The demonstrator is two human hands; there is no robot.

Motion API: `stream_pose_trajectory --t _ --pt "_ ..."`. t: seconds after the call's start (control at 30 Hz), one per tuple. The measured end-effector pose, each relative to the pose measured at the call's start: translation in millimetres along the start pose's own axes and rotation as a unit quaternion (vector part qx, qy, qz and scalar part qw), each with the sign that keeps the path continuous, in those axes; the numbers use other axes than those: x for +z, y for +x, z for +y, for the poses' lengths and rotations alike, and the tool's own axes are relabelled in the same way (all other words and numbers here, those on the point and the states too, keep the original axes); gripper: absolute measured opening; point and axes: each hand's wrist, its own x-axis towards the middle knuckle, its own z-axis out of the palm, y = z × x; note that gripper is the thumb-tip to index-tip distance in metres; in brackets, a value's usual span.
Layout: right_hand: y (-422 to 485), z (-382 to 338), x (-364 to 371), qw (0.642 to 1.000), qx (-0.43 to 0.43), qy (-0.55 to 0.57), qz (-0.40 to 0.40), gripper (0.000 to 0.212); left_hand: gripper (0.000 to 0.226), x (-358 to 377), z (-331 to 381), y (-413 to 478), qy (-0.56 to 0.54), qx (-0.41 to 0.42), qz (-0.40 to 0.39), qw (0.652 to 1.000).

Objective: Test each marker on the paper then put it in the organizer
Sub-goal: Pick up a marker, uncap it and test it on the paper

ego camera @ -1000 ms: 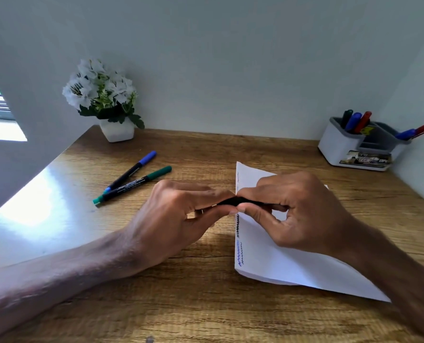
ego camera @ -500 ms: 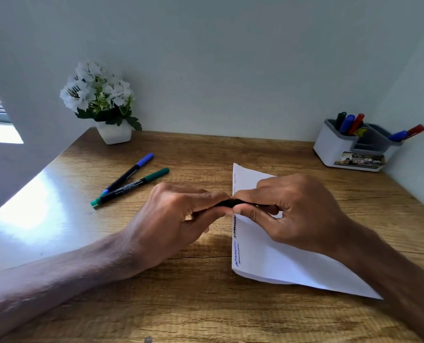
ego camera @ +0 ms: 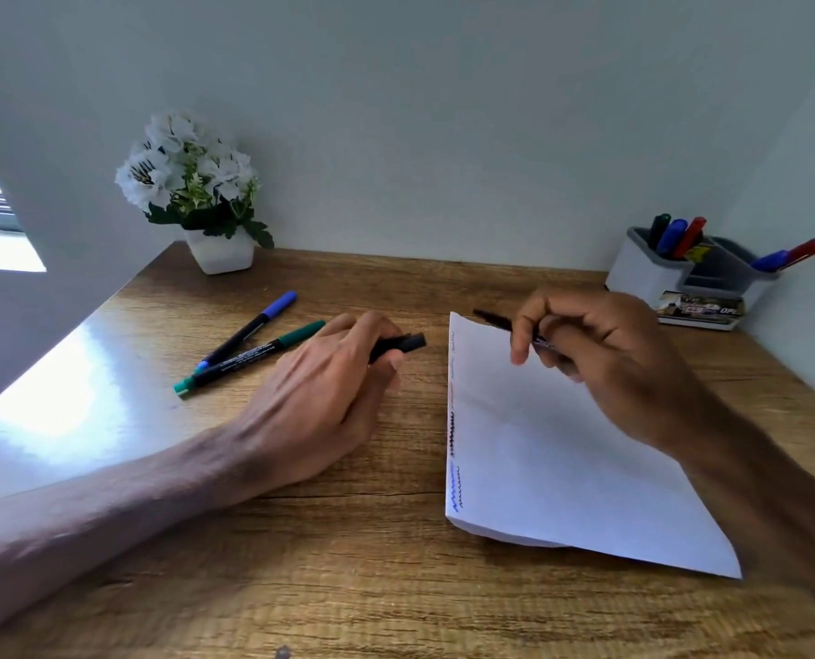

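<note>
My right hand (ego camera: 596, 359) grips an uncapped black marker (ego camera: 496, 320) over the far left corner of the white paper (ego camera: 562, 459), its tip pointing left. My left hand (ego camera: 329, 397) holds the marker's black cap (ego camera: 403, 343) just left of the paper. Scribbles in black, blue and red run along the paper's left edge. A blue-capped marker (ego camera: 253, 325) and a green-capped marker (ego camera: 258, 351) lie on the wooden desk to the left. The grey and white organizer (ego camera: 648, 273) stands at the back right with several markers in it.
A white pot of white flowers (ego camera: 206, 202) stands at the back left corner of the desk (ego camera: 348, 563). Walls close the desk in at the back and right. A bright window patch reflects on the desk's left side.
The two hands held the capped black marker together; now they have pulled apart, the cap in the left hand and the marker body in the right, which moved up and right.
</note>
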Motion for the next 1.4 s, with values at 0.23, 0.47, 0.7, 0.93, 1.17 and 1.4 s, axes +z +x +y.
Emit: stream_pose_trajectory --t 0.23,0.47,0.7,0.93,1.17,1.4 --pt "0 4 -1 0.937 0.111 0.331 0.01 0.031 0.036 -3 8 -1 -0.058 -0.02 -0.089 0.994" --pt "-4 -2 18 0.956 0.139 0.257 -0.034 0.026 0.076 -9 15 -1 -0.09 0.02 -0.158 0.983" --pt "-9 -11 13 0.947 0.142 0.269 -0.108 0.025 0.09 -10 20 -1 -0.055 0.052 -0.212 0.974" --pt "-10 -12 28 0.947 0.136 0.252 -0.147 0.008 0.088 -8 18 1 -0.016 0.036 -0.229 0.973" --pt "-13 -9 37 0.954 0.089 0.25 -0.142 0.005 0.081 -10 20 2 -0.013 0.015 -0.222 0.975" --pt "-18 -8 50 0.974 0.015 0.184 -0.13 0.003 0.087 -9 18 1 -0.021 0.008 -0.221 0.975"
